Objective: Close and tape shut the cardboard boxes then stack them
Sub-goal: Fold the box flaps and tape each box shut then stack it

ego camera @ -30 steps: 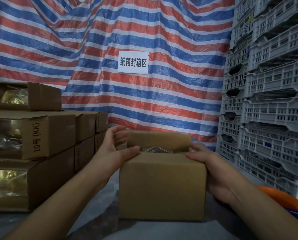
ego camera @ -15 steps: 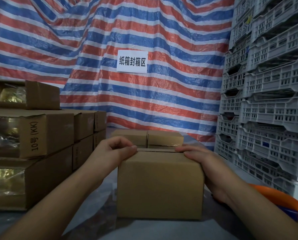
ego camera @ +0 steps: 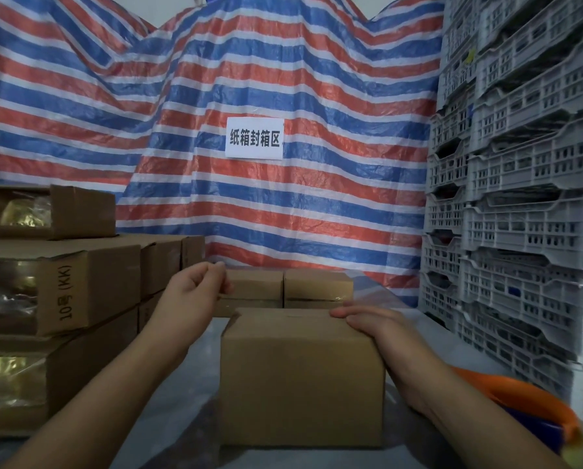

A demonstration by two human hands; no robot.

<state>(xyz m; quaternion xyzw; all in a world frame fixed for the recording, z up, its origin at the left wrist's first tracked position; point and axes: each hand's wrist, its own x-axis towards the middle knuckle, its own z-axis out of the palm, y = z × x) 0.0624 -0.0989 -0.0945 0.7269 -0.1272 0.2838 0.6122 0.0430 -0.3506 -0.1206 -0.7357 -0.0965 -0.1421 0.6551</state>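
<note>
A: Largest item?
B: Cardboard box [ego camera: 301, 380], near centre of the grey table [ego camera: 195, 360]. Flaps folded down, no tape visible. Long axis runs left to right; broad face toward the viewer, top seam along the same line as far as I can tell.

A: Handling?
B: Stiff corrugated walls, probably light. Top likely gives under pressure until taped. Best taken by the two short ends, or flat-palmed on the lid.

A: Hands?
B: Right hand [ego camera: 378, 321] lies flat, fingers straight, pressing the top right edge. Left hand [ego camera: 195, 292] hovers off the box at its far left, fingers loosely curled, grasping nothing visible.

A: Smaller entries?
B: Two closed small boxes [ego camera: 285, 287] just behind; stacked boxes [ego camera: 80, 286] at left.
</note>
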